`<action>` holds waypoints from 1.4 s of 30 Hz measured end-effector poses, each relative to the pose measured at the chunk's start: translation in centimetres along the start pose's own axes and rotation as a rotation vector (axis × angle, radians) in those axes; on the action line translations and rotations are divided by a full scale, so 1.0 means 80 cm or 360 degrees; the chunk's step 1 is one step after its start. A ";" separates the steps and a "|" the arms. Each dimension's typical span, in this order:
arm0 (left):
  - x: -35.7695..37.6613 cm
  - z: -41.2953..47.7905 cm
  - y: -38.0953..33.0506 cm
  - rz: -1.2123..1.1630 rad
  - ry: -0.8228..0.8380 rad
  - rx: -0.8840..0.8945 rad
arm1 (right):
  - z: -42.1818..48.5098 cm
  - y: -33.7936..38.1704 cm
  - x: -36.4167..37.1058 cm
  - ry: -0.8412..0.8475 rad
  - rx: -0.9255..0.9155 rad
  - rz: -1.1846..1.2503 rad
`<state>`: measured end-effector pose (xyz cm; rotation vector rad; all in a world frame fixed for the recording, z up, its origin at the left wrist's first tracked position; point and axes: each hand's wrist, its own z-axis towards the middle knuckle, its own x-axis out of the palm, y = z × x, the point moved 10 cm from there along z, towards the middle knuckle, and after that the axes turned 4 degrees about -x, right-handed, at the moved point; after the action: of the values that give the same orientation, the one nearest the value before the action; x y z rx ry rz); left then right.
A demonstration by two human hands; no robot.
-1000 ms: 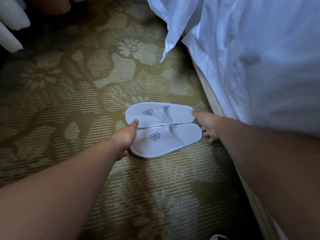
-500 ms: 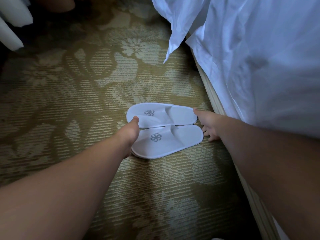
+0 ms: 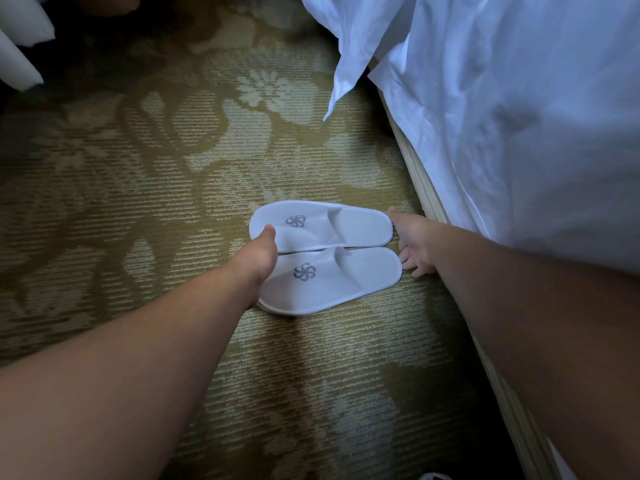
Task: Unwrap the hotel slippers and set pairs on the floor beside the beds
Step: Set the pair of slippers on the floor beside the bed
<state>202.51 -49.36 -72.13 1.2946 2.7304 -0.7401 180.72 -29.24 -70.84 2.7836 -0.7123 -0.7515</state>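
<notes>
Two white hotel slippers with grey pinwheel logos lie side by side on the carpet, toes pointing left. The far slipper (image 3: 322,225) and the near slipper (image 3: 332,282) touch along their long edges. My left hand (image 3: 258,258) is at the toe ends, its thumb resting on the far slipper's toe; its fingers are hidden under the hand. My right hand (image 3: 414,242) is at the heel ends with fingers spread, the thumb tip against the far slipper's heel. No wrapper shows.
A bed with a hanging white sheet (image 3: 519,116) fills the right side, and its base edge (image 3: 420,188) runs just right of the slippers. Patterned olive carpet (image 3: 156,202) stretches left. White objects (image 3: 20,46) sit in the dark top left corner.
Both hands and the slippers hold the same places; only the camera view has shifted slightly.
</notes>
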 end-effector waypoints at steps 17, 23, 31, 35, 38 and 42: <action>-0.005 0.009 0.005 0.0045 0.0002 -0.0070 | 0.009 -0.005 -0.001 -0.0008 0.0021 0.0033; -0.022 0.019 -0.016 0.0139 0.0013 -0.0105 | 0.016 0.004 -0.004 -0.0040 -0.0007 -0.0082; -0.046 0.046 -0.072 -0.0190 0.0014 0.0062 | 0.023 0.044 -0.005 0.0010 -0.0100 0.0058; -0.041 0.057 -0.078 -0.0267 0.0017 0.0152 | 0.028 0.058 -0.008 -0.0034 -0.0089 0.0038; -0.034 0.066 -0.077 -0.0230 -0.0032 0.0221 | 0.032 0.064 -0.010 -0.0066 -0.0101 0.0052; -0.027 0.074 -0.073 -0.0223 -0.0056 0.0237 | 0.035 0.068 -0.010 -0.0067 -0.0123 0.0069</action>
<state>198.65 -56.61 -74.51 1.1095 2.8076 -0.9851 176.47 -33.67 -71.40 2.6819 -0.7320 -0.8135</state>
